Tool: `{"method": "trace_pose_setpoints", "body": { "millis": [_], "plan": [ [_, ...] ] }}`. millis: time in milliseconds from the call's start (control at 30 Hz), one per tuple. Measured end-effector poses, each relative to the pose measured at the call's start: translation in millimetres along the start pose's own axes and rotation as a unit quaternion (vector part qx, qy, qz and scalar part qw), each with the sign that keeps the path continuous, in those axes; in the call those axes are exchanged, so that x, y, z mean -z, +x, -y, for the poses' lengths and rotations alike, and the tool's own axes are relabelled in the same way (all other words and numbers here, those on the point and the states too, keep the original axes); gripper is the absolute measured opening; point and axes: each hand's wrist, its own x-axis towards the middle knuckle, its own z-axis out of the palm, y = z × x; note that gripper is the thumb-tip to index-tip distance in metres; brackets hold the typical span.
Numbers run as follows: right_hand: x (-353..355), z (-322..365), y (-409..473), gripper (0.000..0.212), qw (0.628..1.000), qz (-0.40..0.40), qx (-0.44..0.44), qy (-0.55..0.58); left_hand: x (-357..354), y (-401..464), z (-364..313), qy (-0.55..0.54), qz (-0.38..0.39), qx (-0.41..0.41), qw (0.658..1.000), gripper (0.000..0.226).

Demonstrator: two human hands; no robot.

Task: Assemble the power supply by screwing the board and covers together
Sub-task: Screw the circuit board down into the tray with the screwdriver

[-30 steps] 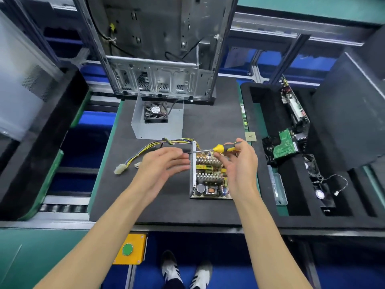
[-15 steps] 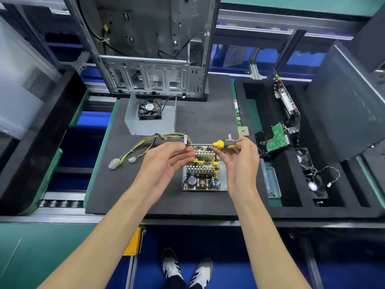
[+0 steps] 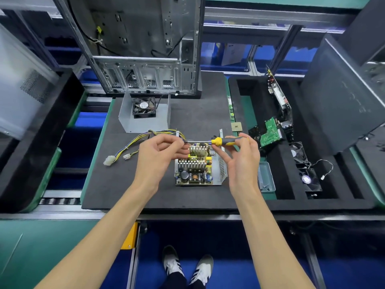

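Finned, ridged board (image 3: pixel 195 167) under slim steel-shafted screwdriver (image 3: pixel 220 141).

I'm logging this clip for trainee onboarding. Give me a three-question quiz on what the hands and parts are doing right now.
1. True or false: the right hand holds the yellow-and-black screwdriver with its shaft lying level.
2. Where is the left hand? A) at the screwdriver's tip end B) on the fan cover C) in the clear screw box
3. Fill in: the power supply board sits in a metal ____ on the black mat.

Key: 1 true; 2 A; 3 base (the open chassis)
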Motion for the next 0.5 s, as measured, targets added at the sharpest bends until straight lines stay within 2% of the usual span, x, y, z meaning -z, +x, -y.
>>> {"method": "trace_pose_setpoints", "body": {
  "millis": [67,200,367,500],
  "plan": [
    [6.3,0.8,-1.3,0.019,0.999,0.016,-0.031,0.014,-3.2,-0.5,0.6,0.021,-0.007,-0.031,0.999,0.006],
    [18.8,2.4,-3.7,0.017,0.998,0.032,-0.055,0.011,-9.8,-0.4,1.9,0.039,-0.006,-0.036,0.999,0.006],
    [31.0,10.1,-1.4,0.022,0.999,0.026,0.015,-0.015,-18.6,-4.3,12.0,0.128,0.028,-0.033,0.991,0.006],
    [38.8,17.4,-2.1,0.030,0.997,0.037,0.057,-0.031,-23.0,-9.1,19.7,0.234,0.042,-0.064,0.969,0.008]
  ]
}}
